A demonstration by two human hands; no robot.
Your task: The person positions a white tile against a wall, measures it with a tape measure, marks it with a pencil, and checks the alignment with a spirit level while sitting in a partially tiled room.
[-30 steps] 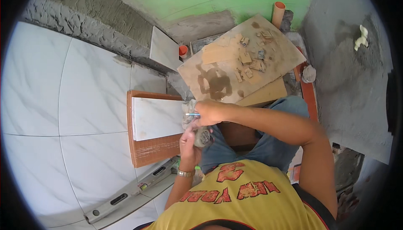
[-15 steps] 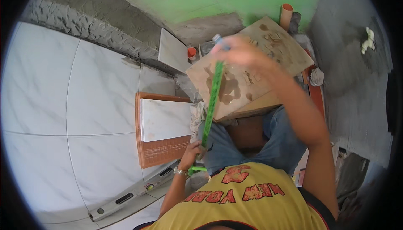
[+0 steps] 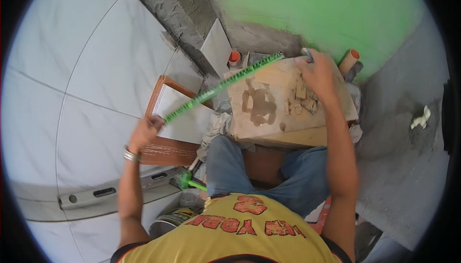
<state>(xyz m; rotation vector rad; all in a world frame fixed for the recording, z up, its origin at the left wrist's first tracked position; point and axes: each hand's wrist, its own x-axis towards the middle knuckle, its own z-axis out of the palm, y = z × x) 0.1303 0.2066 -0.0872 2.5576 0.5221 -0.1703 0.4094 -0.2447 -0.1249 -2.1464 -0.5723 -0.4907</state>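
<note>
My left hand [image 3: 148, 132], a watch on its wrist, is closed on the near end of a green measuring tape strip [image 3: 223, 86]. The strip slants up to the right, its far end free over the edge of a stained board [image 3: 261, 127]. Beyond that end, my right hand [image 3: 318, 71] is raised above the board, closed on a slim blue-and-white pen-like object [image 3: 307, 54]. It is apart from the strip. Small broken pieces [image 3: 301, 99] lie on the board below the right hand. White tiles [image 3: 185, 119] on an orange-brown stack [image 3: 165, 153] lie below the left hand.
A spirit level [image 3: 103, 193] lies on the white marbled tiles [image 3: 103, 133] at left. Orange pipes [image 3: 350, 60] stand near the green wall [image 3: 326, 8]. A tile [image 3: 216, 47] leans at the back. By my left leg are a green tool [image 3: 185, 180] and a bucket [image 3: 165, 227].
My left hand has moved left and farther away, tilting the strip from near upright to a long slant. The right hand has moved right, away from the strip's far end.
</note>
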